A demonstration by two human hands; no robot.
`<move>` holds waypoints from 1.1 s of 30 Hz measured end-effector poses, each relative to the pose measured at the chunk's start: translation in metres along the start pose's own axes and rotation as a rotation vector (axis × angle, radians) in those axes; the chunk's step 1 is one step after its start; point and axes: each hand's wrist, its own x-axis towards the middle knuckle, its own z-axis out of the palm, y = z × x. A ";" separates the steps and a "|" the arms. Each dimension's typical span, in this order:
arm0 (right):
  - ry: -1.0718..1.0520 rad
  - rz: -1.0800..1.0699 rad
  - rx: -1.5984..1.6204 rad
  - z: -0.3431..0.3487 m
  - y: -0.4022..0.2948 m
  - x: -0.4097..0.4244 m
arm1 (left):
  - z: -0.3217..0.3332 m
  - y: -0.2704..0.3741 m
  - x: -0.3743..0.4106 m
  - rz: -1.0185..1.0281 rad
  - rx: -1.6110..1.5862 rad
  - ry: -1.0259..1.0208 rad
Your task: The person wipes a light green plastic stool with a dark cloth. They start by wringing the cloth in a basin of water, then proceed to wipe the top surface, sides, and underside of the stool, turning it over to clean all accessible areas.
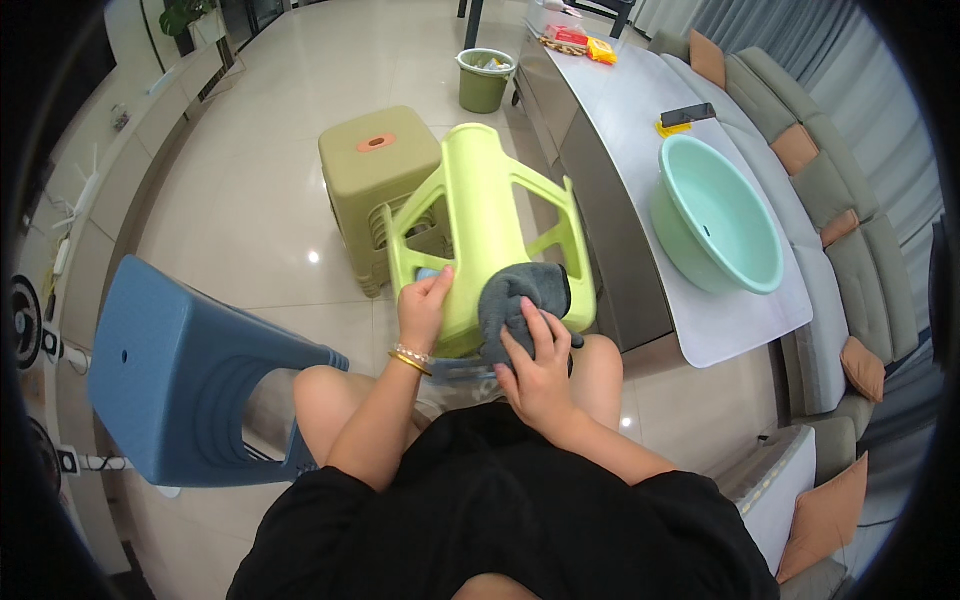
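A lime-green plastic stool (484, 202) lies tipped over in front of my knees, one side facing up and its cut-out openings showing. My left hand (424, 311) grips an edge of it, thumb on top and the other fingers hidden beneath. Under my right hand (540, 367) a dark grey cloth (517, 292) is bunched against the stool's near end, my fingers pressing into it. A bracelet and a gold bangle circle my left wrist. Something blue shows partly below the stool.
A blue plastic stool (172, 375) stands at my left, an olive-green one (382, 165) ahead. On the coffee table (712, 337) at my right sit a mint-green basin (720, 217) and a phone (688, 115). Farther off are a green bin (484, 86) and a sofa (847, 255).
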 end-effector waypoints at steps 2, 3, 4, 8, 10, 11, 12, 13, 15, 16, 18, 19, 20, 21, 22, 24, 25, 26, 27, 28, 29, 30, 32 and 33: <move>0.021 -0.062 -0.079 0.003 -0.010 0.011 | 0.004 -0.010 -0.003 -0.032 -0.173 0.055; 0.017 -0.061 -0.124 0.007 -0.012 0.014 | 0.005 -0.014 -0.006 -0.051 -0.263 0.085; 0.014 -0.061 -0.171 0.010 -0.013 0.017 | -0.001 -0.034 0.000 -0.049 -0.180 0.035; -0.072 0.019 -0.302 0.026 -0.010 0.039 | -0.001 -0.091 -0.004 0.074 0.050 0.015; -0.162 0.062 -0.315 0.034 -0.003 0.056 | -0.008 -0.105 -0.007 0.023 0.087 -0.071; -0.163 0.034 -0.340 0.043 0.001 0.064 | -0.011 -0.110 -0.009 -0.001 0.106 -0.111; -0.189 0.023 -0.346 0.054 0.003 0.074 | -0.013 -0.116 -0.011 -0.011 0.114 -0.106; -0.213 0.016 -0.355 0.064 0.004 0.084 | -0.014 -0.119 -0.014 -0.003 0.128 -0.087; -0.174 -0.018 -0.407 0.088 0.011 0.108 | -0.011 -0.125 -0.020 0.012 0.158 -0.050; -0.093 -0.011 -0.421 0.101 0.015 0.121 | -0.012 -0.127 -0.019 0.019 0.148 -0.050; -0.097 0.029 -0.456 0.118 0.018 0.147 | -0.015 -0.131 -0.018 0.034 0.123 -0.047; -0.102 0.051 -0.477 0.123 0.018 0.155 | -0.018 -0.132 -0.017 0.029 0.137 -0.041; -0.088 0.043 -0.477 0.125 0.016 0.155 | -0.021 -0.132 -0.015 0.025 0.150 -0.038; -0.076 0.030 -0.477 0.128 0.014 0.155 | -0.024 -0.132 -0.013 0.020 0.160 -0.028; -0.063 0.019 -0.478 0.130 0.012 0.154 | -0.027 -0.131 -0.012 0.010 0.134 -0.038; -0.109 -0.014 -0.430 0.125 0.001 0.134 | -0.035 -0.130 -0.012 -0.013 0.081 -0.057; -0.134 -0.033 -0.403 0.123 -0.006 0.120 | -0.040 -0.135 -0.011 -0.017 0.088 -0.042; -0.126 -0.094 -0.387 0.122 -0.011 0.110 | -0.045 -0.141 -0.009 -0.021 0.095 -0.027; -0.135 -0.072 -0.379 0.120 -0.010 0.110 | -0.043 -0.137 -0.008 -0.024 0.097 -0.026; -0.145 -0.050 -0.371 0.118 -0.009 0.112 | -0.041 -0.133 -0.008 -0.048 0.124 -0.005; -0.155 -0.028 -0.363 0.116 -0.008 0.114 | -0.039 -0.127 -0.007 -0.072 0.152 0.017; -0.139 -0.013 -0.359 0.114 -0.006 0.115 | -0.039 -0.113 -0.006 -0.092 0.187 0.030; -0.097 -0.002 -0.267 0.114 -0.005 0.113 | -0.029 -0.074 -0.002 0.227 0.200 0.192; -0.076 0.002 -0.222 0.114 -0.004 0.113 | -0.023 -0.058 0.000 0.388 0.205 0.273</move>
